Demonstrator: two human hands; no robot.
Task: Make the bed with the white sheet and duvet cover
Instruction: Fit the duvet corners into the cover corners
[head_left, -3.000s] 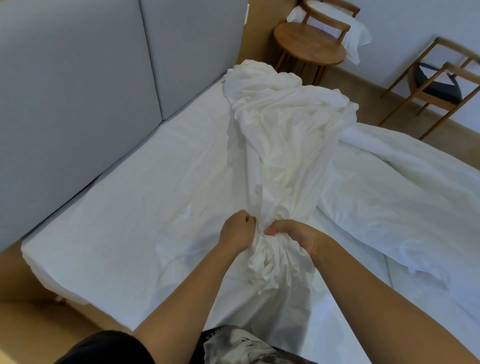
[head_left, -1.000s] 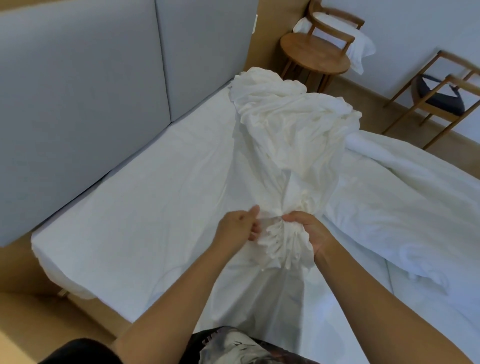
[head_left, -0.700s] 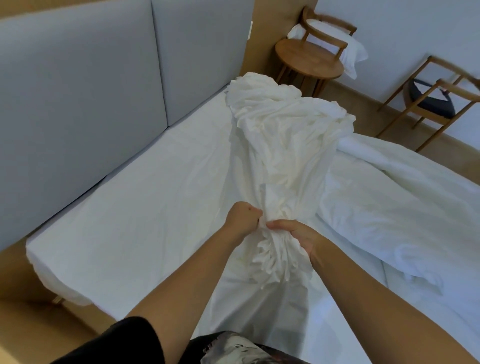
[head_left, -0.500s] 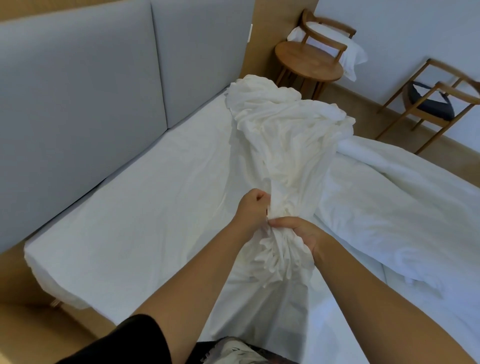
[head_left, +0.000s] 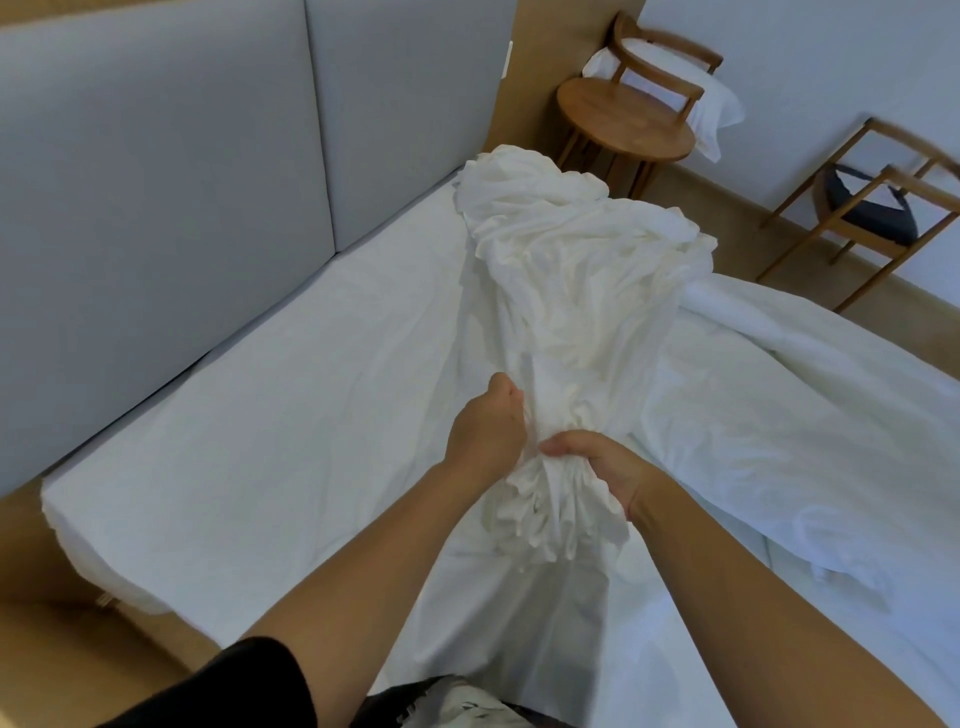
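A white duvet cover (head_left: 571, 280) lies bunched in a long rumpled heap along the middle of the bed. Its near end is gathered into tight pleats. My right hand (head_left: 602, 467) grips that gathered bundle from the right. My left hand (head_left: 485, 431) grips the folds just above it, on the left side. Under it the white sheet (head_left: 270, 426) covers the mattress, lightly creased. The white duvet (head_left: 810, 415) lies spread and rumpled over the right part of the bed.
A grey padded headboard (head_left: 171, 171) runs along the left. A round wooden side table (head_left: 623, 124) stands past the far end, with a wooden chair (head_left: 670, 67) holding a white pillow behind it. Another wooden chair (head_left: 883, 208) with a dark seat stands at the right wall.
My left hand has kept reaching up the cover and pulling more folds down into the bundle that my right hand holds. The pleated bundle has grown thicker.
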